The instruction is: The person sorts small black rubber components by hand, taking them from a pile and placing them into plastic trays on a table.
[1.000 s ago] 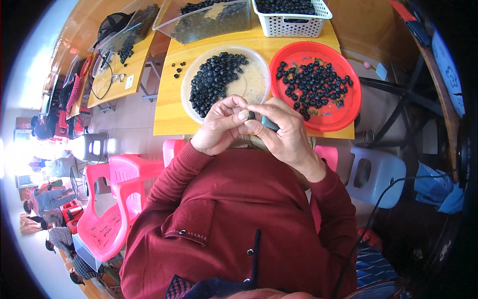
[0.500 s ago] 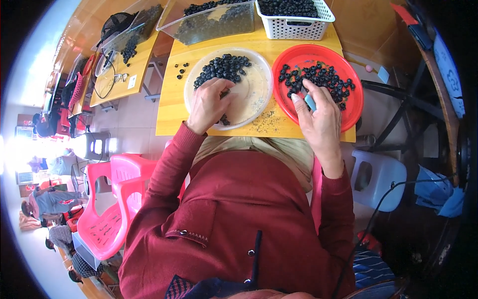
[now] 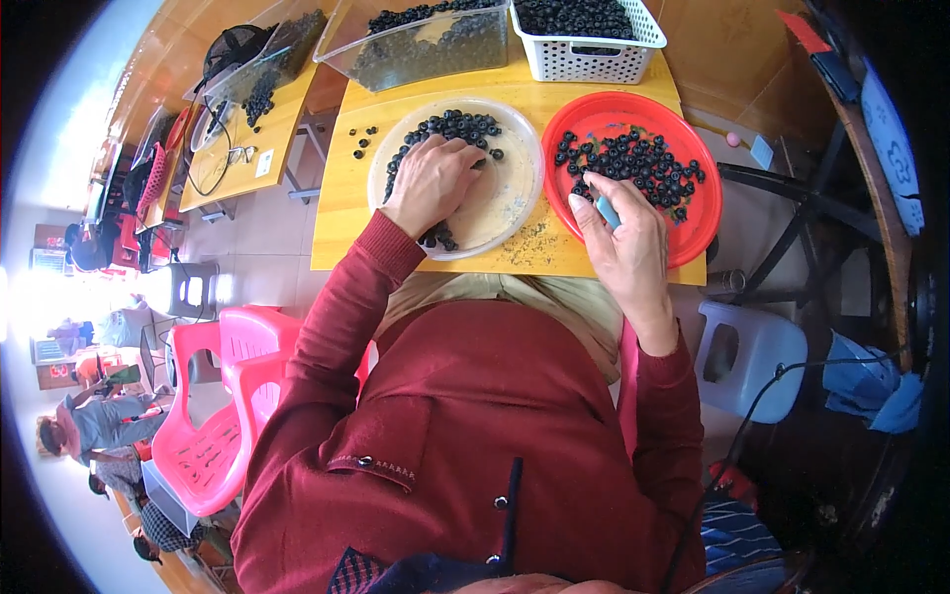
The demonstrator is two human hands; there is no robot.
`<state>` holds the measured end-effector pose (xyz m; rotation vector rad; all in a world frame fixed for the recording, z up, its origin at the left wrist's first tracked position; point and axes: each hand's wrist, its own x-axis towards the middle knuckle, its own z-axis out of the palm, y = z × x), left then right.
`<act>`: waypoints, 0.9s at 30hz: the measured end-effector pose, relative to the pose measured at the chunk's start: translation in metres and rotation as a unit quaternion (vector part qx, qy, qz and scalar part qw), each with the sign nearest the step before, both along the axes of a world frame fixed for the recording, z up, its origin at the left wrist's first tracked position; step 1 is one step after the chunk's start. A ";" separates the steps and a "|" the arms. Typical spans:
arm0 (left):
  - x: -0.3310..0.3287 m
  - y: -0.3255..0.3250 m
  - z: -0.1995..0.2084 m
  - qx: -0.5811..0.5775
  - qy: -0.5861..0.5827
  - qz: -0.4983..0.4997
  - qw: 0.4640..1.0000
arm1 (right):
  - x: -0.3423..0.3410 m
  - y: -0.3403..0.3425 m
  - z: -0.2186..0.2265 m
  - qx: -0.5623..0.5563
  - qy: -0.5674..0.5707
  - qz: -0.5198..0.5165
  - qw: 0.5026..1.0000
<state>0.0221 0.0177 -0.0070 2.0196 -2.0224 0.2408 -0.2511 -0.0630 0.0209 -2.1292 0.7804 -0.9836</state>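
My left hand [image 3: 435, 178] lies palm down over dark blueberries [image 3: 460, 125] in a round whitish tray [image 3: 510, 203]. Its fingers curl together among the fruit; the fingertips, and anything between them, are hidden. At the near left edge of a round red tray [image 3: 705, 238], my right hand [image 3: 628, 233] is closed on a small light-blue object [image 3: 607, 211], mostly covered by the fingers, so its kind cannot be told. More blueberries [image 3: 643, 166] lie spread across the red tray, just beyond the right fingertips.
Behind the trays stand a clear bin [image 3: 430, 61] and a white perforated basket [image 3: 594, 61], both holding blueberries. A few loose berries [image 3: 358, 153] dot the yellow table [image 3: 341, 228]. A pink chair [image 3: 213, 450] is at left, a pale stool [image 3: 757, 361] at right.
My left hand has shifted slightly right and farther over the berries, its fingers now reaching rightward. My right hand has drawn back a little toward me, still holding the light-blue object.
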 end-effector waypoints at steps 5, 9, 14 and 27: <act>-0.006 0.003 0.007 0.013 0.026 -0.006 1.000 | 0.001 0.000 -0.002 -0.002 -0.021 0.012 1.000; -0.010 0.007 0.009 0.032 0.043 -0.019 0.998 | 0.001 0.000 -0.001 -0.002 -0.027 0.023 0.999; -0.018 0.017 0.012 -0.021 0.106 -0.030 0.994 | 0.001 0.001 0.000 0.017 -0.027 0.030 0.999; -0.023 0.038 0.017 0.060 0.719 -0.011 0.692 | 0.008 0.009 -0.006 0.042 -0.028 0.053 0.997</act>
